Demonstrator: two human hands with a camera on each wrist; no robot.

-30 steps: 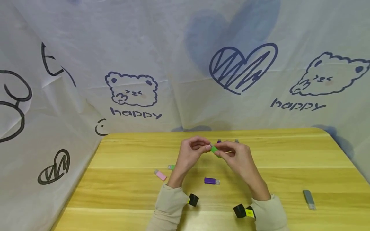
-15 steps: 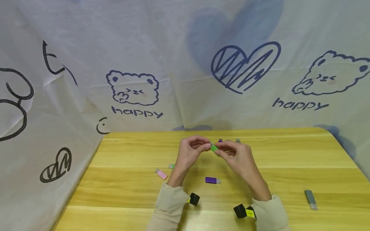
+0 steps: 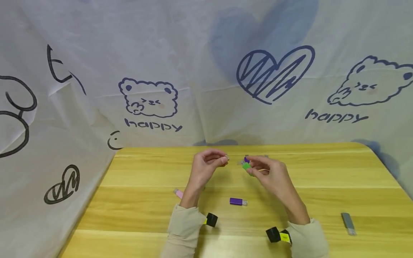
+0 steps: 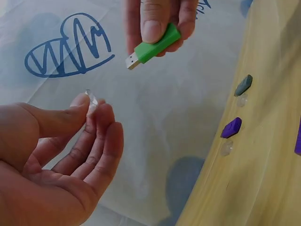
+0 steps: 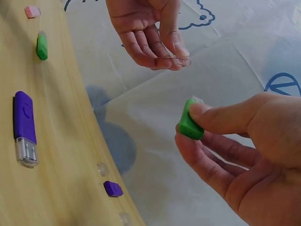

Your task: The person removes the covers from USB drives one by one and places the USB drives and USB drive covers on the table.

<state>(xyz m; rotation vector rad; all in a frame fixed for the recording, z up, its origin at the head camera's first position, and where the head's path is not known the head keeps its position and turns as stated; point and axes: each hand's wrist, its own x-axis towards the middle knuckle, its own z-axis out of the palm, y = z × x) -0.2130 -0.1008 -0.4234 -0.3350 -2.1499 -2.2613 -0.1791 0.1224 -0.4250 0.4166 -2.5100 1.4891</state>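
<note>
My left hand [image 3: 206, 166] pinches a small clear plastic cap [image 4: 91, 100] between thumb and fingertips. Opposite it, my right hand [image 3: 269, 173] grips a green USB stick [image 4: 157, 44] by its body, the bare metal connector [image 4: 132, 61] pointing toward the cap. Stick and cap are apart, held up over the far part of the table. On the wood below the hands lies a purple USB stick [image 3: 236, 201], its clear cap over the connector in the right wrist view.
A grey USB stick [image 3: 348, 224] lies at the right of the table. A pink one [image 3: 178, 193] and another green one [image 5: 42, 47] are by the left forearm. Near the far edge lie a second purple stick [image 4: 231, 128] and a grey one [image 4: 243, 85]. Printed cloth hangs behind.
The hands have drawn apart, left hand leftward and right hand rightward. The clear cap has come off the green USB stick, baring its connector.
</note>
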